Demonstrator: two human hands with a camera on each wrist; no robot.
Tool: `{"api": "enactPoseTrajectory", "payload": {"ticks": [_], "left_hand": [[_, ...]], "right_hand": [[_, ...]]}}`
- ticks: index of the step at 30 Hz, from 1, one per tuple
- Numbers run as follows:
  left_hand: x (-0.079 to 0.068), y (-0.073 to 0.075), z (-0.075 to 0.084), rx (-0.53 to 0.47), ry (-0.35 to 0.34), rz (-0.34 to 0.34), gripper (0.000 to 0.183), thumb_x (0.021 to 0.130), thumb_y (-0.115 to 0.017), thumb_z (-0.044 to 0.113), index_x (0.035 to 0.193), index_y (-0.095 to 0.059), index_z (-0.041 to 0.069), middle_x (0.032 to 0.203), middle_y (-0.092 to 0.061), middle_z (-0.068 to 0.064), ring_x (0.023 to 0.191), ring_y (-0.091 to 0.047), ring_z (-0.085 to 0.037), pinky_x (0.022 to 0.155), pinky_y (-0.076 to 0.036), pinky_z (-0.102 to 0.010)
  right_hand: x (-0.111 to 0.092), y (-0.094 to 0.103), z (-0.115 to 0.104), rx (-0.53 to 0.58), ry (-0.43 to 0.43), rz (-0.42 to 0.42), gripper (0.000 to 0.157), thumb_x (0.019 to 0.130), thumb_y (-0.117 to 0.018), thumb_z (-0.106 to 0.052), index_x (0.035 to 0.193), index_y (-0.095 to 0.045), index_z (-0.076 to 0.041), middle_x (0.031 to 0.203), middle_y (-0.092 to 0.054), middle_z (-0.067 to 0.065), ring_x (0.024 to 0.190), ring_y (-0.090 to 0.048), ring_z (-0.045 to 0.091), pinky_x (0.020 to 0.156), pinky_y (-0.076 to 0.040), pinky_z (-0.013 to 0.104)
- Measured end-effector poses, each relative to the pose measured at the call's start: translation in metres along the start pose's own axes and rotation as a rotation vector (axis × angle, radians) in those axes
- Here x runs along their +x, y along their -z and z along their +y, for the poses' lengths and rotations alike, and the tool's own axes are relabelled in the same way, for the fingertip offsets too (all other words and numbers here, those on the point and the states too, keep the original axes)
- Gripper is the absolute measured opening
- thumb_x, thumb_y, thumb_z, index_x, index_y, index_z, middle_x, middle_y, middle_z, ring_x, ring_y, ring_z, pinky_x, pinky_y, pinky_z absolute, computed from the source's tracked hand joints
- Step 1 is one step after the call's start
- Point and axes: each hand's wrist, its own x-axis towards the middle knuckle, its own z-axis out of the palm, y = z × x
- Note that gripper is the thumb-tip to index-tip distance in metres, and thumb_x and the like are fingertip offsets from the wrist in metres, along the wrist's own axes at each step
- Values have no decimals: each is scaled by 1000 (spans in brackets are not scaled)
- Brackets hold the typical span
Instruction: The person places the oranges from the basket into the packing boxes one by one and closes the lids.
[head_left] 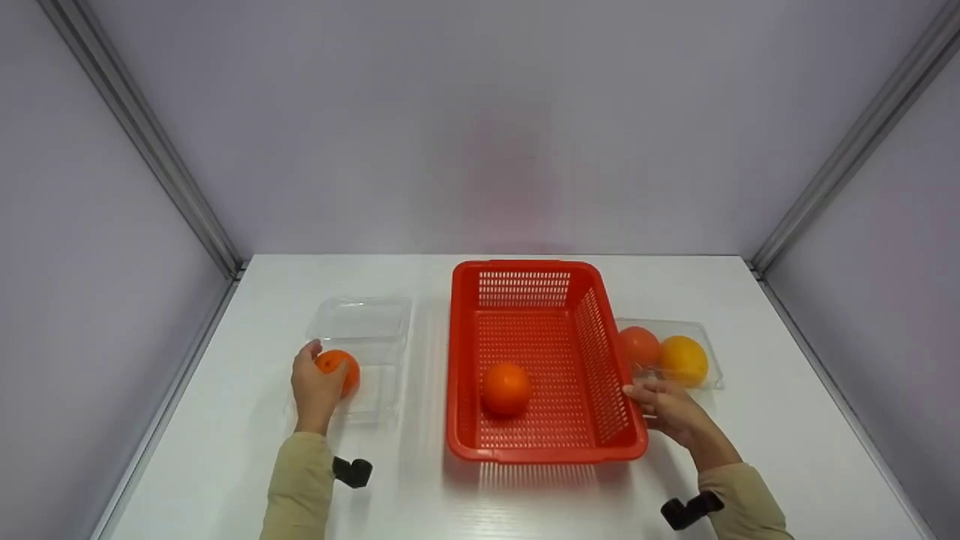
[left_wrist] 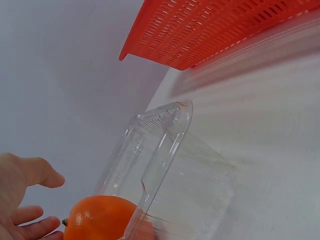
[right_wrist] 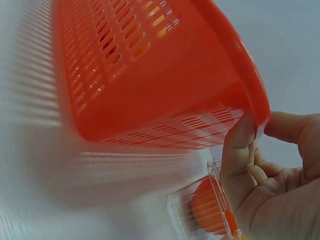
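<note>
On the left, an orange (head_left: 346, 369) with a small green stem nub sits in a clear plastic clamshell box (left_wrist: 165, 150) whose lid is folded back. My left hand (head_left: 315, 386) is beside that fruit, its thumb raised apart from the peel and its fingers extended close to the stem end in the left wrist view. My right hand (head_left: 671, 409) pinches the right rim of a red plastic basket (head_left: 547, 454) between thumb and finger. Inside the basket, toward its near end, lies another orange (head_left: 506, 390).
Right of the basket, partly behind its rim, a second clear plastic box (head_left: 709, 352) holds a reddish-orange fruit (head_left: 639, 346) and a yellow-orange fruit (head_left: 683, 361). All this stands on a white table (head_left: 420, 495) enclosed by pale panels at the back and sides.
</note>
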Motion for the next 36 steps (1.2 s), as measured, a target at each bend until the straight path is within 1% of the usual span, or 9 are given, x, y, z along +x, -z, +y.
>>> {"api": "enactPoseTrajectory", "payload": {"ticks": [7,12,17,22,31,36], "left_hand": [[-3,1,5,10,-12,-5,59,90,-55,4,144,-32,-5,148,-37,-26,135,-38,-40,118,-32,-51],[-6,1,8,2,-45,14,58,89,-56,4,142,-35,-7,146,-40,-27,134,-39,-41,117,-33,-51],[-8,-1,11,15,-68,30,57,88,-57,5,140,-38,-7,144,-43,-27,134,-41,-41,117,-34,-50],[-8,-4,11,19,-91,41,55,88,-58,5,138,-41,-7,141,-46,-27,130,-45,-40,115,-36,-50],[-8,-7,12,20,-98,38,55,87,-59,6,138,-42,-7,139,-49,-26,128,-47,-40,113,-39,-50],[-10,-7,13,22,-121,46,49,89,-57,6,135,-46,-7,134,-53,-28,124,-50,-41,111,-40,-50]], "right_hand": [[0,0,1,6,0,-9,26,97,-56,-28,109,-65,-7,89,-71,-10,84,-66,6,77,-57,27],[1,0,1,6,1,-12,24,97,-56,-28,107,-64,-7,89,-71,-10,84,-66,6,77,-57,27],[1,0,1,7,3,-8,27,97,-56,-27,111,-61,-5,88,-72,-10,84,-67,6,77,-57,27],[1,0,2,8,3,-4,28,97,-56,-28,112,-61,-4,89,-72,-10,84,-67,6,77,-57,27],[2,0,2,12,-5,4,30,97,-56,-28,113,-60,-4,90,-72,-9,85,-68,6,77,-57,27],[2,0,2,11,-7,4,30,97,-56,-28,113,-61,-4,90,-72,-10,84,-68,6,76,-57,27]]}}
